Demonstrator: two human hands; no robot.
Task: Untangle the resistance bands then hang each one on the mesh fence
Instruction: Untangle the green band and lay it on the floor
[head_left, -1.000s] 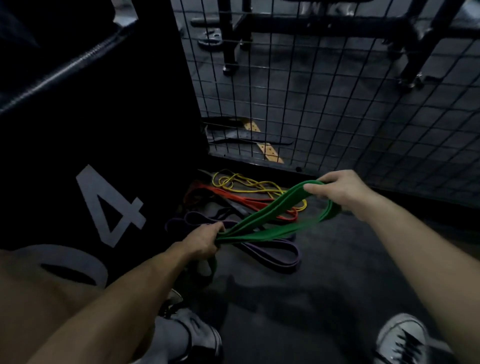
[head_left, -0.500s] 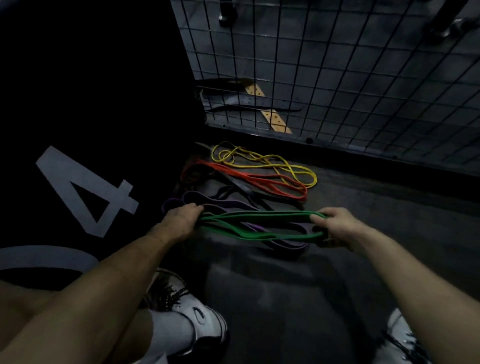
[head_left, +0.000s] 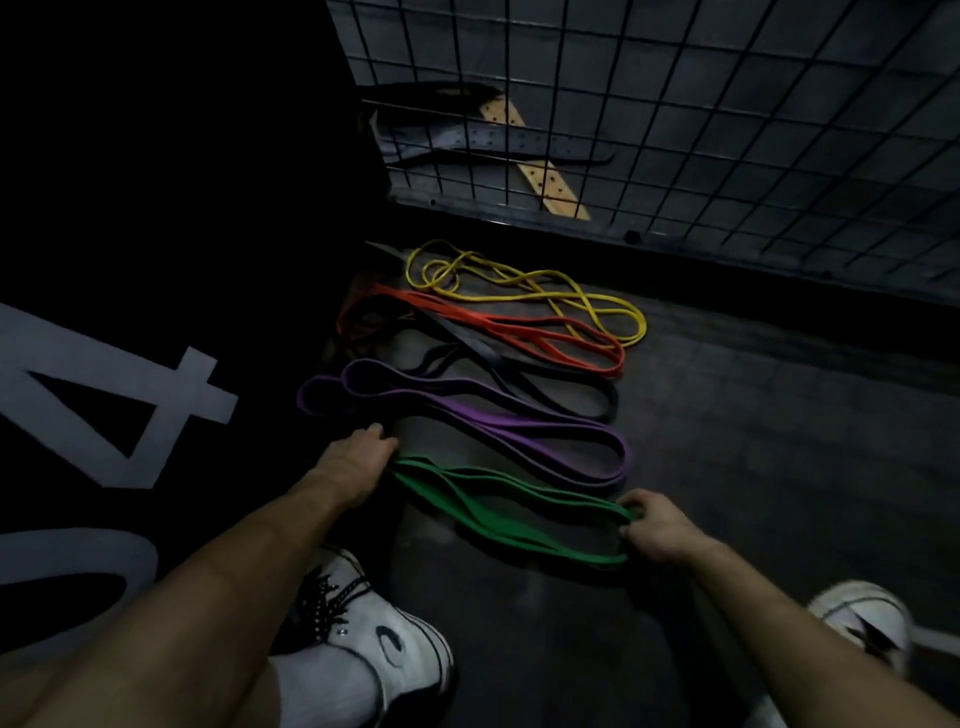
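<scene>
A black padded box (head_left: 156, 218) printed with a large white "4" (head_left: 111, 395) fills the area to the left of the left hand (head_left: 358, 457), which rests low over the dark floor (head_left: 753, 467) with its fingers curled around the near-left end of a green resistance band (head_left: 498, 512). The band lies flat on the floor in doubled loops, stretched between the two hands. Below the left hand, a white high-top sneaker (head_left: 384, 639) with dark laces stands on the floor.

Just beyond the hands, a purple band (head_left: 483, 421) lies in long flat loops, its left end near the left hand's fingers. Farther out, a black band (head_left: 498, 364) crosses under an orange band (head_left: 498, 327), and a thin yellow band (head_left: 524, 291) is coiled loosely beyond them, the farthest from both hands and nearest the mesh fence (head_left: 675, 114). None of the bands hangs on the fence; all lie on the floor.

Behind the wire mesh, beyond the yellow band, a dark perforated belt (head_left: 493, 143) and a tan strap (head_left: 545, 171) lie on the ground.

On the right, the right hand (head_left: 660, 530) pinches the far-right end of the green band, thumb and fingers closed on its bunched loops. Below and to the right of that hand, the toe of a second white sneaker (head_left: 857, 618) shows at the frame's edge.
</scene>
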